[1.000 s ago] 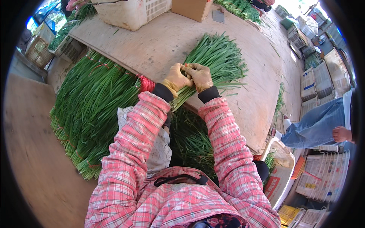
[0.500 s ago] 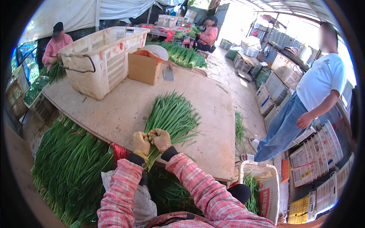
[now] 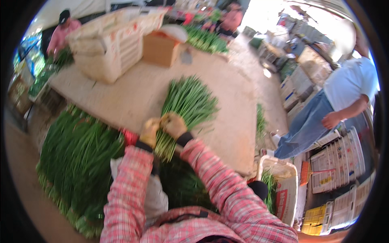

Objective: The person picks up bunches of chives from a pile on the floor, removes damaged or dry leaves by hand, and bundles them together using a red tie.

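Observation:
A bunch of green chives lies across the table's near edge, leaves pointing away and pale stems hanging toward me. My right hand, in a yellowish work glove, is closed at the stem part of this bunch. Just left of it, my left hand, gloved alike, is closed against the side of the stems; what its fingers pinch is hidden and blurred. Red ties hang at the table edge beside my left wrist. A large heap of bundled chives lies to my left, below table height.
On the wooden table stand a white crate, a cardboard box and another chive pile. A white bin is at my right. A person in a white shirt stands right; two people in pink sit farther back.
The view has shifted, so the table and crate appear higher and the picture is blurrier. My hands have come slightly apart at the stems. The standing person appears farther right.

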Demonstrator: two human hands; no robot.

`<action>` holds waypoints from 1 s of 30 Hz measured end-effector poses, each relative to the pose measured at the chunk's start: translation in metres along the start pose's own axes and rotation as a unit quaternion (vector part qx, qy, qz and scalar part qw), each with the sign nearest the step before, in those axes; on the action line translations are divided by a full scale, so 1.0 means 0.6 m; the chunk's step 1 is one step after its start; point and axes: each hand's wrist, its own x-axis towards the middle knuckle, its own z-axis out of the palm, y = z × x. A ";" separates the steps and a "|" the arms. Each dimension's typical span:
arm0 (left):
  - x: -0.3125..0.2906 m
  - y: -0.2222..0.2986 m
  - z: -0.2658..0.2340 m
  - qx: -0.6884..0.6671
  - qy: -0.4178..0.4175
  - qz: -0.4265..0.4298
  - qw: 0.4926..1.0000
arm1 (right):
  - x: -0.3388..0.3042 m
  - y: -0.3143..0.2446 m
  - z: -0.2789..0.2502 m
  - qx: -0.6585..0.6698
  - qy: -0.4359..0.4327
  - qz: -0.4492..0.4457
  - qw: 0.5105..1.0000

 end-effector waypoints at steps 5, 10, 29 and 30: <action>0.007 -0.004 0.015 -0.085 0.019 -0.231 0.969 | -0.004 -0.027 -0.029 0.145 -0.105 0.107 0.978; 0.011 0.020 0.016 -0.218 0.062 -0.331 0.916 | 0.003 -0.042 -0.018 0.157 -0.110 0.158 0.969; 0.000 -0.010 0.036 -0.286 0.167 -0.281 0.901 | 0.021 -0.044 -0.007 0.033 -0.063 0.223 0.972; -0.002 -0.014 0.036 -0.275 0.161 -0.281 0.905 | 0.019 -0.046 -0.008 0.031 -0.062 0.222 0.973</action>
